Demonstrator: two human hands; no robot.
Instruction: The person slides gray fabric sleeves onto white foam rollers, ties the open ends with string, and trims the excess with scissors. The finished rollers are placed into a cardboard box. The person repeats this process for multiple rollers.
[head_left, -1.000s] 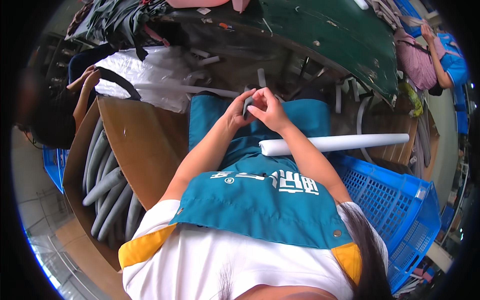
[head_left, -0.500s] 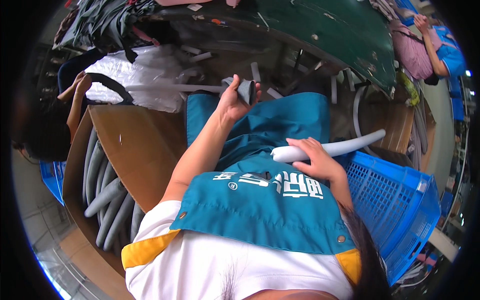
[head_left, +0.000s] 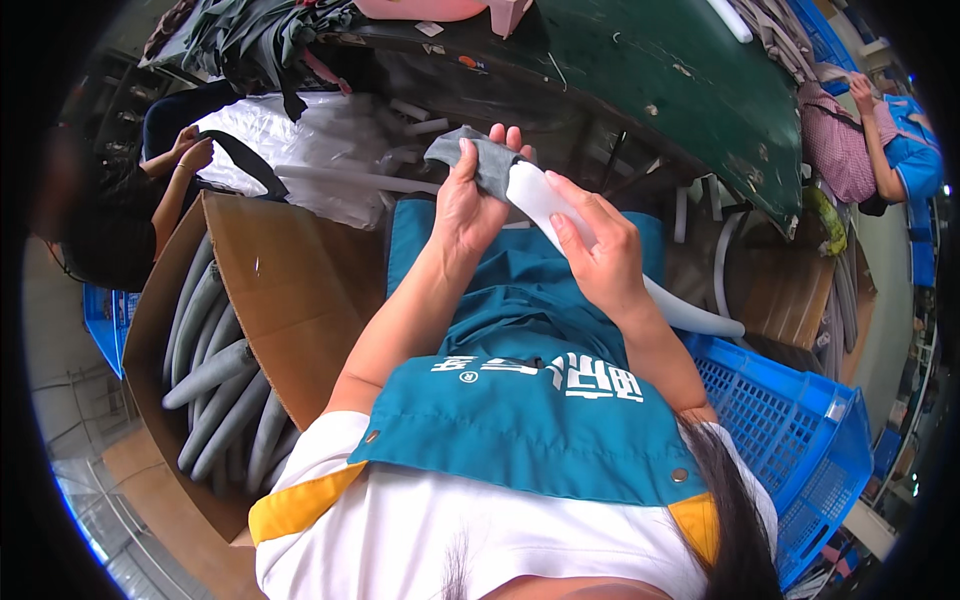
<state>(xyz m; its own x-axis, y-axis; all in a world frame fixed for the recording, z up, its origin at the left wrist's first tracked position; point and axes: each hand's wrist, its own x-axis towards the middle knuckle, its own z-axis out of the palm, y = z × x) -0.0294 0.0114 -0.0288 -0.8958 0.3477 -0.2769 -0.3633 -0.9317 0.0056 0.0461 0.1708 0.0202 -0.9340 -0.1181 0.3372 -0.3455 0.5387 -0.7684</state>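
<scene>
In front of my lap, my left hand (head_left: 468,208) is closed round a grey fabric sleeve (head_left: 490,165), palm up, with the cloth bunched over the fingers. My right hand (head_left: 603,245) grips a white foam tube (head_left: 540,203) near its far end. That end touches the sleeve's mouth beside my left fingers; whether it is inside is hard to tell. From my right hand the tube runs back and right, curving over my right forearm's far side toward the blue crate. A teal apron (head_left: 520,420) covers my front and lap.
An open cardboard box (head_left: 290,290) of grey covered tubes (head_left: 215,370) stands at my left, a blue plastic crate (head_left: 780,400) at my right. Ahead is a green table (head_left: 640,70). White plastic sheeting (head_left: 320,130) lies far left. Co-workers are at the left and far right (head_left: 880,140).
My right hand has moved forward and left, bringing the white foam tube's end up to the grey sleeve. My left hand still holds the sleeve, now turned differently. The view has shifted slightly.
</scene>
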